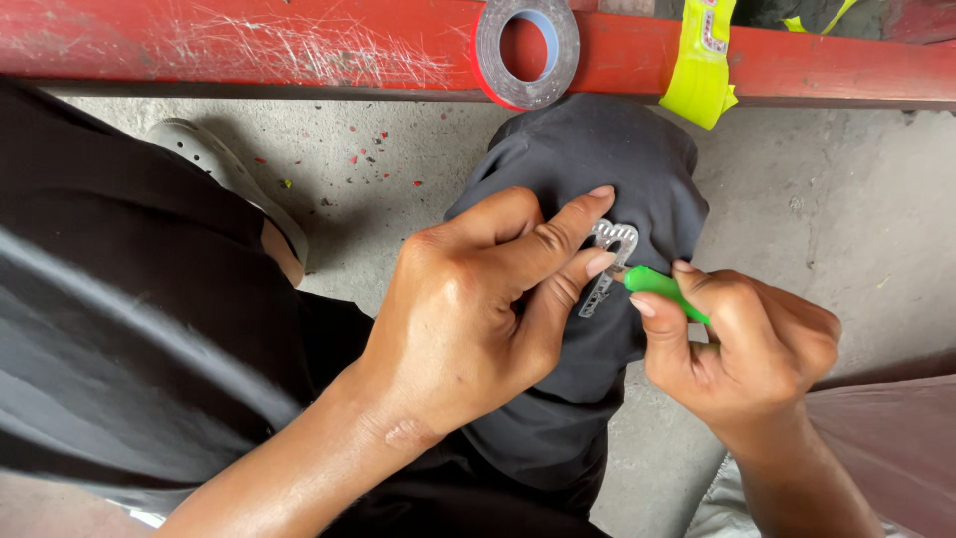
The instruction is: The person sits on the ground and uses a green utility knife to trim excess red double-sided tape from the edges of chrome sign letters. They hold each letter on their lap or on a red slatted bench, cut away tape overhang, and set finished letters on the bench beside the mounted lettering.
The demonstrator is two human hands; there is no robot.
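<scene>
Fingers of the left hand (468, 309) pinch a small flat metal piece (607, 261) with scalloped edges and little holes, thumb and forefinger closed on its upper end, holding it just above the person's bent knee, which is clad in dark trousers (588, 159). The right hand (747, 344) is curled shut around a green-handled tool (662, 289), whose tip meets the lower part of the metal piece (the working end is hidden between the fingers, so its kind cannot be told). Judging by its look, the metal piece is light, thin and stiff, probably with sharp or rough edges and a slick face; it seems best gripped by its flat sides near one end, as the fingers do now, since a looser hold would likely let it twist or slip under the tool's push. Above, a worn, scratched red beam (249, 40) crosses the view, with a roll of tape (526, 50) leaning against it and a yellow-green strap (702, 70) hanging over it. A light-coloured shoe (214, 164) rests on the grey concrete floor (846, 199), where red flecks lie scattered. No container shows anywhere in view.
</scene>
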